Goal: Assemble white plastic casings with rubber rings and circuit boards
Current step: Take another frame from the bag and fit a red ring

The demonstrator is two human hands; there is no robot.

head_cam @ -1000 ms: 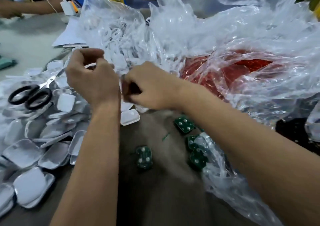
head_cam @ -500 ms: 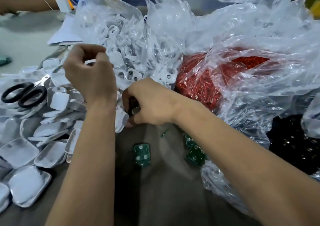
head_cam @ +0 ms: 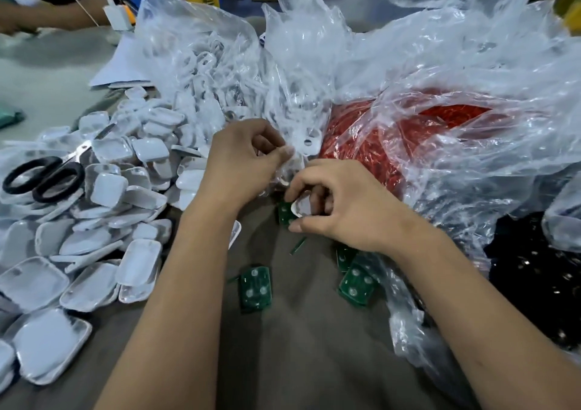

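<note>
Right grip (head_cam: 317,203) now pinches a white casing (head_cam: 300,207) over a green board (head_cam: 285,214). Left grip (head_cam: 242,161) has moved right to pinch the clear bag (head_cam: 292,158). Fitting looks close.

One head-worn wide-angle view looks forward and steeply down at the desk (head_cam: 298,362) from close range — both forearms enter from the bottom edge, hands meet near frame centre, and straight lines bow toward the edges.

Black-handled scissors (head_cam: 44,178) lie on glossy white casings (head_cam: 94,221). Right of the scissors: green circuit boards (head_cam: 254,288) dotted silver-white, and red, seemingly stringy contents in a clear bag (head_cam: 393,136).
</note>
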